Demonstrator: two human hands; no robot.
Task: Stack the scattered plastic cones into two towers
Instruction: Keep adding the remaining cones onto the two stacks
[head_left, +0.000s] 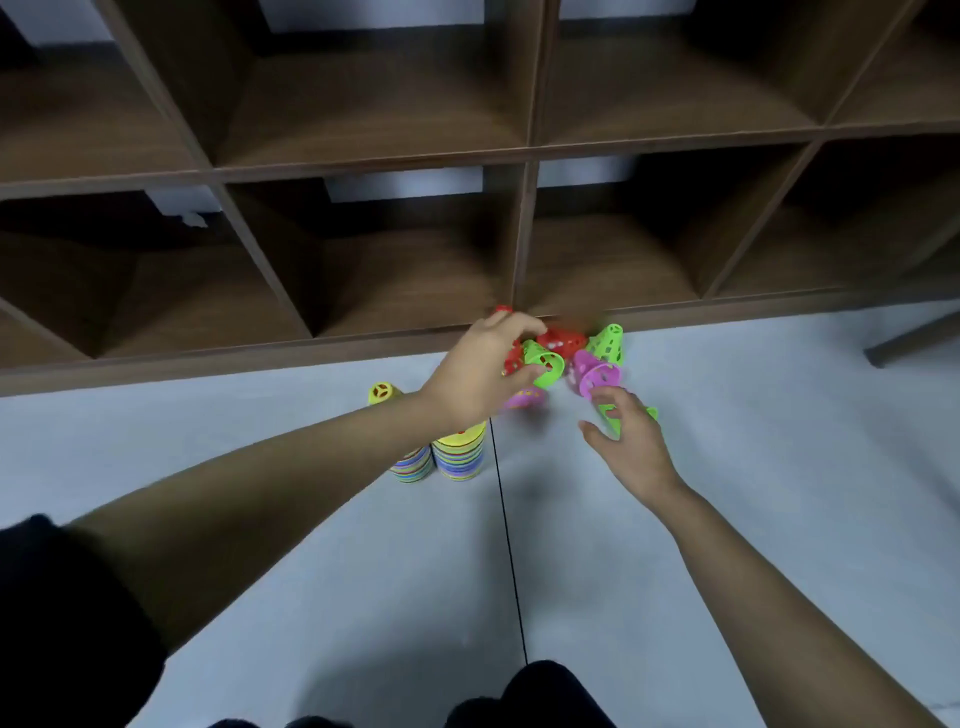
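Note:
Two striped towers of stacked cones stand on the grey floor, one (413, 464) partly hidden under my left forearm and a taller one (460, 454) beside it. A loose pile lies by the shelf base: a red cone (561, 340), two purple cones (595, 375), a green cone (609, 340) and a pink one (524, 399). My left hand (480, 371) grips a green cone (545, 364) in this pile, with red cones behind its fingers. My right hand (631, 441) curls its fingers round another green cone (610, 415) lying on the floor. A yellow cone (383, 393) stands apart at the left.
A dark wooden cubby shelf (519, 249) rises right behind the pile. A thin black seam (506, 535) runs down the floor. A dark furniture leg (904, 343) shows at the far right. My dark knees (540, 696) are at the bottom edge.

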